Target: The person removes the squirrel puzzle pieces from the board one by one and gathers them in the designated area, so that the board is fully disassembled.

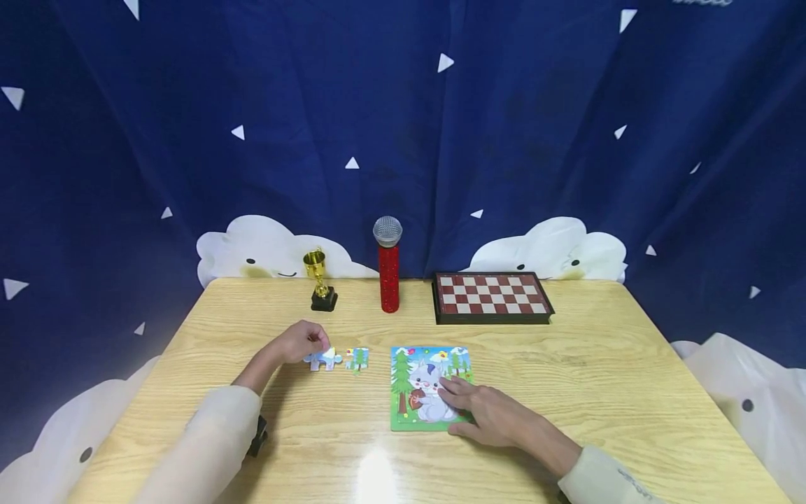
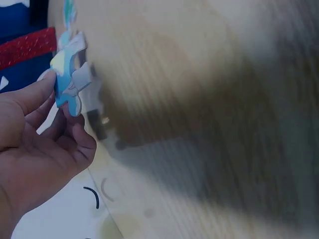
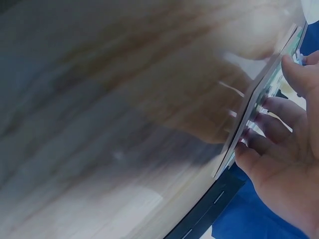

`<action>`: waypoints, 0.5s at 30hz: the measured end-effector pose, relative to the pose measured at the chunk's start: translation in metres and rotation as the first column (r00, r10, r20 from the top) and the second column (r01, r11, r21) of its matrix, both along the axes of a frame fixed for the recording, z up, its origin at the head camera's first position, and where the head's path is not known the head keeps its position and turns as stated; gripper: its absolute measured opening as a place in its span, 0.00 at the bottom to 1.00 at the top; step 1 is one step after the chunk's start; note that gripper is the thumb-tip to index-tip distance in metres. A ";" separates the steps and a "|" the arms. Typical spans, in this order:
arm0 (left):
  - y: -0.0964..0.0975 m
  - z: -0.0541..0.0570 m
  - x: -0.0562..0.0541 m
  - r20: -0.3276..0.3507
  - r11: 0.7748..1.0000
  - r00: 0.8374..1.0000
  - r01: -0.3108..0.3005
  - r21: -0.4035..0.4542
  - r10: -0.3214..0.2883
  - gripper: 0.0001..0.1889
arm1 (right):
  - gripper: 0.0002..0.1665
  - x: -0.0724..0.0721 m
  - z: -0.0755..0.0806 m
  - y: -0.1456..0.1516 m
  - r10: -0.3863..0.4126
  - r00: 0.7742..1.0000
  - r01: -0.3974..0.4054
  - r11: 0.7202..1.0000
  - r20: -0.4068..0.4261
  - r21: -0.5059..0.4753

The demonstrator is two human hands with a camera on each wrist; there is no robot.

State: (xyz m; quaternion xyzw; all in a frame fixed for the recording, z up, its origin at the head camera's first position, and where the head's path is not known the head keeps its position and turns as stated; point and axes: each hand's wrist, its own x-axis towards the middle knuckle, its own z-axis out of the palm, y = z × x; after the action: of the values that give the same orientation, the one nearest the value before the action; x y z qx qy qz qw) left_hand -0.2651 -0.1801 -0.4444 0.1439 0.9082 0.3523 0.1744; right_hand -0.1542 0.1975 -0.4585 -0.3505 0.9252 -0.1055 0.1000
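A puzzle piece (image 1: 324,359) is pinched by the left hand (image 1: 303,341); the squirrel puzzle (image 1: 420,385) is touched by extended fingers of the right hand (image 1: 488,413). Piece positioning is apparently underway; a steady pinch seems required next.

Near the far edge of the wood-grain table (image 1: 604,378), a gold trophy cup (image 1: 320,287) stands left of an upright, red, silver-headed microphone (image 1: 389,273); a black-framed chessboard (image 1: 492,295) lies to the right. Behind hangs a navy curtain (image 1: 390,91) with white triangles (image 1: 445,63) and clouds (image 1: 277,245).
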 end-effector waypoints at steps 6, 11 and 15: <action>0.009 -0.009 -0.001 -0.010 0.997 0.998 -0.065 -0.047 0.065 0.06 | 0.36 0.000 -0.001 0.000 -0.003 1.000 0.003 1.000 0.002 -0.002; 0.014 -0.012 -0.003 -0.032 0.990 0.995 -0.093 -0.105 0.091 0.05 | 0.35 0.000 -0.002 0.000 -0.015 1.000 0.015 1.000 0.016 -0.007; 0.016 -0.010 -0.003 -0.055 0.985 0.994 -0.106 -0.136 0.099 0.05 | 0.35 -0.001 -0.003 0.001 -0.021 1.000 0.021 1.000 0.018 -0.013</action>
State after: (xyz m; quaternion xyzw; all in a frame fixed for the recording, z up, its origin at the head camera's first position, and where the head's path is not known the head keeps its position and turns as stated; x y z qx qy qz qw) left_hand -0.2684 -0.1645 -0.4548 0.0928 0.9406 0.2933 0.1439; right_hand -0.1548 0.1981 -0.4614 -0.3403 0.9272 -0.1159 0.1048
